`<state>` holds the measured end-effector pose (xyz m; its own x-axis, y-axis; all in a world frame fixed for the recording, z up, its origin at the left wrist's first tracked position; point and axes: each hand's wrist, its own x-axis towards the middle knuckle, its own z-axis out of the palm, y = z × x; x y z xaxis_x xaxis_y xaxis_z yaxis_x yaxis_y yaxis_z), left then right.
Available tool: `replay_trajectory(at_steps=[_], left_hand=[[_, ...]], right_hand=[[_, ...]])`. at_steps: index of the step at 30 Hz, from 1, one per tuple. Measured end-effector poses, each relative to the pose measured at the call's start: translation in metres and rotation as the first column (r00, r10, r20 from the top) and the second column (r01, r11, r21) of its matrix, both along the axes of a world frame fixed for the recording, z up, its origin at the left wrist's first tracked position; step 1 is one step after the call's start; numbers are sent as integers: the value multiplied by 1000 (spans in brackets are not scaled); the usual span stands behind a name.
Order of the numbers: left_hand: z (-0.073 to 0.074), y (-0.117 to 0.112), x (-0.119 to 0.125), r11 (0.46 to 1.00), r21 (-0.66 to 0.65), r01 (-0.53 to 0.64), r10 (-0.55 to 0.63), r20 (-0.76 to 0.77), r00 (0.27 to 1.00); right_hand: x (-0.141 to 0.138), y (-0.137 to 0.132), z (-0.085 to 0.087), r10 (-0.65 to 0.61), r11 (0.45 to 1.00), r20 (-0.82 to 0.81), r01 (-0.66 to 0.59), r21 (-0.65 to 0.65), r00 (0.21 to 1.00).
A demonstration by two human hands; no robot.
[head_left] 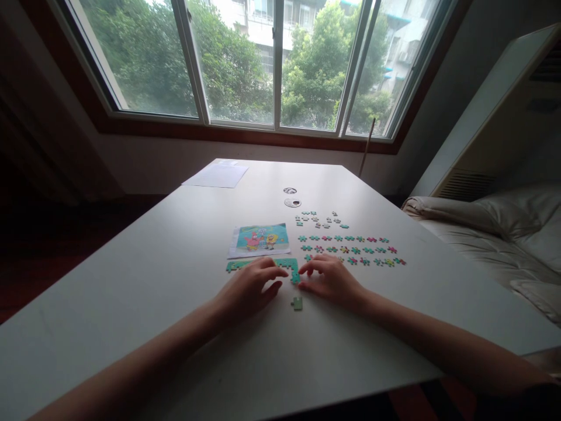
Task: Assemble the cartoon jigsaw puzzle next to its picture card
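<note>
My left hand rests on a joined strip of green puzzle pieces, fingers stretched flat over its right part. My right hand lies beside it, fingertips pressing a green piece at the strip's right end. One loose green piece lies on the white table just in front of both hands. A picture card of cartoon figures sits behind the strip. Rows of several loose coloured pieces spread to the right of the card.
A sheet of paper lies at the far left of the table. Two round cable holes sit past the pieces. A wide window fills the back wall. A cushioned sofa stands to the right.
</note>
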<state>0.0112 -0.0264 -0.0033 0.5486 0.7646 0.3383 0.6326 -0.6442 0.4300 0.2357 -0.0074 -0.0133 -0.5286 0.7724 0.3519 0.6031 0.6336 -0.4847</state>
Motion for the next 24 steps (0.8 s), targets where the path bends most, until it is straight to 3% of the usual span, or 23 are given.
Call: replay_trajectory(at_steps=[3,8,24], left_hand=[[-1,-1,0,997,53,58,-52,-110,993],[-1,0,1,997,35,70,-61,-216,974],[-1,0,3,998,23,56,-50,-226,973]], right_hand=[[0,0,-2,-18,1000,2,18,-3,1000],[0,-1,0,-26,999,15,26,-21,1000],[0,-5,5,39,997,95,-44,58,995]])
